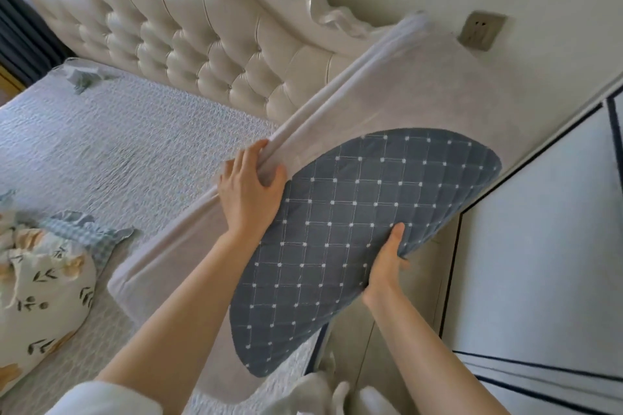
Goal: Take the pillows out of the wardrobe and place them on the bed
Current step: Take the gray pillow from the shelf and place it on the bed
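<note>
I hold a long pale grey pillow (421, 91) with a blue quilted panel (354, 226) above the right side of the bed (118, 145). It runs tilted from the lower middle up toward the wall. My left hand (249, 189) grips its piped upper edge. My right hand (387, 266) pinches the blue panel's lower right edge, thumb on top. A floral pillow (43, 283) with a checked frill lies on the bed at the lower left.
A cream tufted headboard (188, 30) stands behind the bed. The white wardrobe door (546, 246) with dark trim is at the right, with a narrow strip of floor between it and the bed. A wall socket (480, 31) sits above the pillow's far end.
</note>
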{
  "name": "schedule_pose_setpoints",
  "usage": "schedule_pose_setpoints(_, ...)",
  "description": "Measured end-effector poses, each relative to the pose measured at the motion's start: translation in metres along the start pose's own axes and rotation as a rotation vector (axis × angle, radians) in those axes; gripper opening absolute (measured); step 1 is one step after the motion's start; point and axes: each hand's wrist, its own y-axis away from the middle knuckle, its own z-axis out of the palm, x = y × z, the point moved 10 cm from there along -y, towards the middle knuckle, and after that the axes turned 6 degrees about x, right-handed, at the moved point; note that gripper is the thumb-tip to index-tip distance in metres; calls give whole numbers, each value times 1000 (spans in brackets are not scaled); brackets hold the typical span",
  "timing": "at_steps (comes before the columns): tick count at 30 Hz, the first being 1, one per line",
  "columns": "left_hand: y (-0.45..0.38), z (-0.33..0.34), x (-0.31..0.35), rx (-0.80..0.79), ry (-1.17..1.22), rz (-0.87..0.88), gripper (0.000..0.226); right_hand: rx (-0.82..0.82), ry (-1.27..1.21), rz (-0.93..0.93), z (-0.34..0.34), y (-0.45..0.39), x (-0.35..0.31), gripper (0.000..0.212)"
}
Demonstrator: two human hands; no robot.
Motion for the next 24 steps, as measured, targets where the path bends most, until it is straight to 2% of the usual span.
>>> schedule_pose_setpoints(6,-52,67,-32,-119,-166,27,45,47,61,222,48,-33,17,114)
schedule_pose_setpoints(9,-75,95,-46,-198,-226,41,44,4,100,348,73,-44,33,114)
schedule_pose_setpoints(13,-108,149,-67,-412,-251,24,52,47,144,467,103,-65,52,111)
schedule_pose_setpoints(17,-132,207,-67,-626,-291,95,61,110,131,626,129,-82,75,100)
schedule_pose_setpoints(22,-146,256,-110,-667,-400,115,52,-104,29,769,197,-102,100,76)
schedule_pose_setpoints(24,-122,273,-150,-780,-433,12,53,-198,187,631,223,-129,83,69)
